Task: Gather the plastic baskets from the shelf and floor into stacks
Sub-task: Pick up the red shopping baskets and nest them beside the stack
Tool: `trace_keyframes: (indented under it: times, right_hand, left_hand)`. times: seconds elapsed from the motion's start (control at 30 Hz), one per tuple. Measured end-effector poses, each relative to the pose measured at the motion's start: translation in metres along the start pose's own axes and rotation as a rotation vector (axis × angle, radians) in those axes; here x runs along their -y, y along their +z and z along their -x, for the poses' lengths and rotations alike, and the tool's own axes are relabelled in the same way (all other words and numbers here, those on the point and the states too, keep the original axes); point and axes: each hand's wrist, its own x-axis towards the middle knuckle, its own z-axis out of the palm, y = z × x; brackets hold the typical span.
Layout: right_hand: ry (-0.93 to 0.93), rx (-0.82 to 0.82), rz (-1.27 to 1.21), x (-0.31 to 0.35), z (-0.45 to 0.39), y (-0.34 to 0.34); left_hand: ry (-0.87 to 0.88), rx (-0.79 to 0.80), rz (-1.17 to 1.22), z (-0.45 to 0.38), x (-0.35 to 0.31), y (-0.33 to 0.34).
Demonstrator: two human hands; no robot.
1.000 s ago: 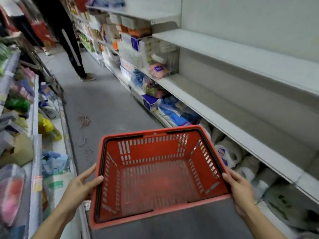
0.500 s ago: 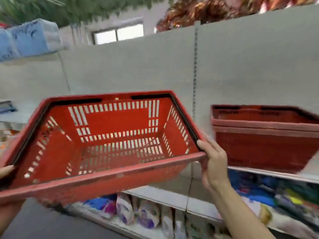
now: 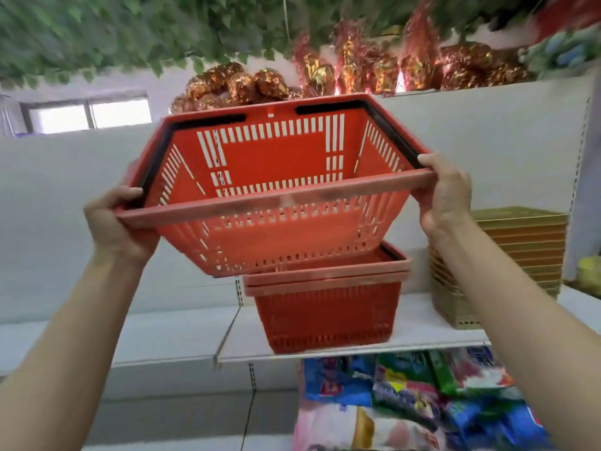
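While both arms reach up, the red basket (image 3: 276, 190) hangs in the air, tilted so its open top faces the camera, held by its two short ends. The left hand (image 3: 113, 222) has a closed grip on the rim, thumb hooked over the top edge next to the black handle and the other fingers curled underneath. The right hand (image 3: 445, 193) does the same on the opposite end, fingers wrapped over the rim corner. The basket's bottom sits just above and a bit left of the stack of red baskets (image 3: 325, 301) on the white shelf (image 3: 413, 333). A pile of gold trays (image 3: 507, 265) stands right of that stack.
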Motion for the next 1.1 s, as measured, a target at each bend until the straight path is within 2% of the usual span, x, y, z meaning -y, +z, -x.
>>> trace_keyframes:
  times: [0.03, 0.07, 0.13, 0.2, 0.33, 0.7, 0.9, 1.03, 1.1]
  right_hand:
    - [0.001, -0.007, 0.006, -0.003, -0.013, -0.008]
    - [0.006, -0.010, 0.009, -0.006, -0.026, -0.015]
    - [0.029, -0.013, -0.003, -0.014, -0.049, -0.029]
    - [0.053, -0.015, -0.002, -0.025, -0.068, -0.040]
    - [0.107, -0.044, 0.024, -0.048, -0.092, -0.054]
    - [0.210, -0.093, 0.123, -0.073, -0.149, -0.044]
    - [0.285, -0.105, 0.187, -0.095, -0.170, -0.052]
    - [0.313, -0.104, 0.334, -0.128, -0.160, -0.077]
    - [0.297, -0.096, 0.511, -0.146, -0.144, -0.096]
  left_hand:
    - [-0.122, 0.043, 0.017, -0.009, 0.064, 0.039]
    - [-0.149, 0.018, -0.118, -0.014, 0.070, 0.048]
    - [-0.236, -0.104, -0.050, -0.042, 0.112, 0.042]
    - [-0.276, -0.148, -0.082, -0.058, 0.123, 0.034]
    - [-0.328, -0.132, -0.094, -0.077, 0.166, 0.031]
    - [-0.451, -0.223, -0.208, -0.133, 0.206, 0.028]
    - [-0.545, -0.149, -0.297, -0.154, 0.238, 0.003]
    - [-0.595, -0.169, -0.537, -0.139, 0.265, -0.029]
    - [-0.629, -0.110, -0.733, -0.113, 0.274, -0.046]
